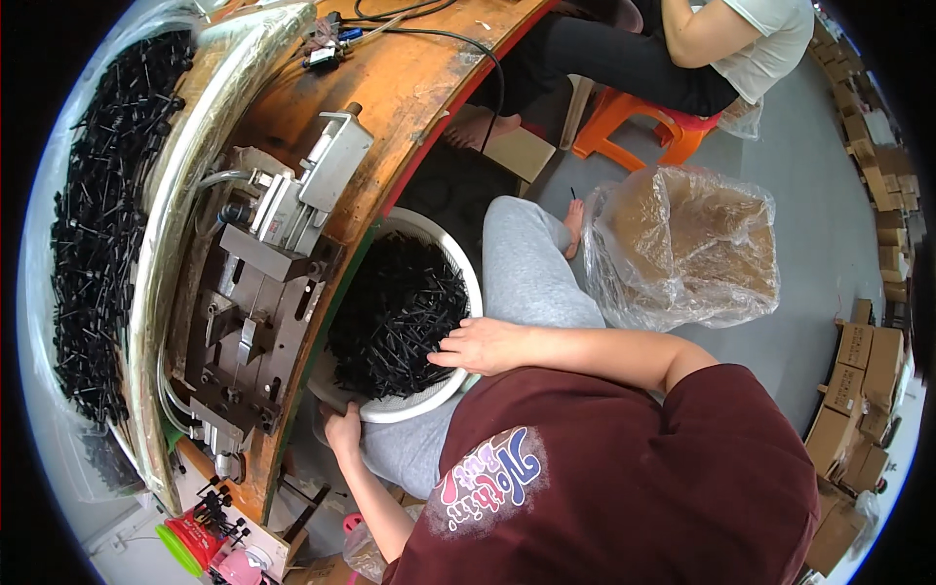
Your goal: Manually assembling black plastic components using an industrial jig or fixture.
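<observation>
A round white basket [472, 285] rests on my lap against the bench edge, filled with thin black rod-like pieces [400, 312]. My left hand [341, 429] grips the near-left rim of this basket, its fingers partly hidden below. Over the right rim reaches my right hand [478, 346], fingers stretched and slightly bent, their tips touching the black pieces. No piece can be made out between those fingers. Left of the basket, a metal clamping fixture [249, 336] with pneumatic cylinders is mounted on the wooden bench [409, 93].
A clear-bagged heap of black pieces [117, 214] lies beyond the fixture. Cables [429, 32] cross the bench top. To the right stand a plastic-covered carton [682, 249] and an orange stool [634, 127] with a seated person. Cardboard boxes [853, 380] line the right side.
</observation>
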The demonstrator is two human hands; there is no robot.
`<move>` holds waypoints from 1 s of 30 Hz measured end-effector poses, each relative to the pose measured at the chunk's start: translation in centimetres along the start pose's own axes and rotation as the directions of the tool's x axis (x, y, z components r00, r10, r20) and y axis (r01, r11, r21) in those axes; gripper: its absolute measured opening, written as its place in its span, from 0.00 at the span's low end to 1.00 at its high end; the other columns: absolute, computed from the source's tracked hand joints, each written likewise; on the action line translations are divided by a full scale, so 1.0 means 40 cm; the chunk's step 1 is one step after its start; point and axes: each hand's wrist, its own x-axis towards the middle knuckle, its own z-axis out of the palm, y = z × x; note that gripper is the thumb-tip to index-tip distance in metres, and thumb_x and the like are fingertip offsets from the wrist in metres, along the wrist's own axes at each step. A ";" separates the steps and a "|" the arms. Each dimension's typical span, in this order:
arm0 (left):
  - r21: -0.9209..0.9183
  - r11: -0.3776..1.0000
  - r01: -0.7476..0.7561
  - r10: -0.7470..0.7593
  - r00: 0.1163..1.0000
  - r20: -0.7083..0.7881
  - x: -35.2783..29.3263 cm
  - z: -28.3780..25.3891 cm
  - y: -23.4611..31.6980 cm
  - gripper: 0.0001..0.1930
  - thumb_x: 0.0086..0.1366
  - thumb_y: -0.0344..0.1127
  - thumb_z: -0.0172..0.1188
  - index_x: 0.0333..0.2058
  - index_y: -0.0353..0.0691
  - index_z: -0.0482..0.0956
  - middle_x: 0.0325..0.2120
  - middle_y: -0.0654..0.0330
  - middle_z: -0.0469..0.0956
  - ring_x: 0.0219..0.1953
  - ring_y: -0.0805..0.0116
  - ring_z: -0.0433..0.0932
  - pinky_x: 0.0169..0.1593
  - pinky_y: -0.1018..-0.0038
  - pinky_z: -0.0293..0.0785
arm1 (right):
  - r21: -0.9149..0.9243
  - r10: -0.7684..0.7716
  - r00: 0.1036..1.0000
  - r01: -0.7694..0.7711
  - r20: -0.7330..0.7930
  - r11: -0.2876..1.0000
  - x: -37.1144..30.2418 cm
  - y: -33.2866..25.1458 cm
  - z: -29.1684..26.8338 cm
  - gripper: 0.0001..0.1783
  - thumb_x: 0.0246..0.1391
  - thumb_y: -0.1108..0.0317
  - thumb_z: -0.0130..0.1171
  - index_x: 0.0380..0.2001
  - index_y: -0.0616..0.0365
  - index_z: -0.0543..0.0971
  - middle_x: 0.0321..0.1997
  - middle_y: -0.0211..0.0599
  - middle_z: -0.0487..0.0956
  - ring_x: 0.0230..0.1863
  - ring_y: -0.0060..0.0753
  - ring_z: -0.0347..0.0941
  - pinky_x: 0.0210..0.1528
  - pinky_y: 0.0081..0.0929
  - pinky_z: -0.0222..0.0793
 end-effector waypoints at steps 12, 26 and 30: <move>0.059 0.993 0.103 -0.103 0.995 0.001 -0.016 -0.012 0.027 0.42 0.59 0.46 0.61 0.65 0.28 0.55 0.57 0.33 0.68 0.60 0.43 0.68 0.62 0.63 0.64 | -0.018 0.081 0.987 -0.080 0.139 0.997 0.039 0.002 0.011 0.26 0.51 0.67 0.54 0.56 0.54 0.70 0.39 0.34 0.76 0.41 0.36 0.76 0.43 0.34 0.67; -0.007 0.997 0.073 -0.073 0.990 -0.123 -0.009 0.042 0.006 0.42 0.56 0.44 0.63 0.65 0.29 0.56 0.54 0.34 0.71 0.57 0.41 0.71 0.59 0.61 0.67 | 0.044 0.123 0.983 -0.131 0.139 0.990 0.034 0.018 0.015 0.32 0.49 0.68 0.57 0.61 0.53 0.67 0.40 0.37 0.73 0.40 0.38 0.75 0.45 0.37 0.68; 0.009 0.995 0.096 -0.094 0.990 -0.109 -0.010 0.042 0.025 0.45 0.56 0.46 0.62 0.66 0.29 0.53 0.49 0.36 0.75 0.52 0.42 0.75 0.55 0.60 0.70 | 0.047 0.103 0.992 -0.107 0.077 0.993 0.035 0.005 0.009 0.34 0.49 0.71 0.55 0.62 0.55 0.65 0.45 0.39 0.73 0.40 0.39 0.75 0.45 0.37 0.70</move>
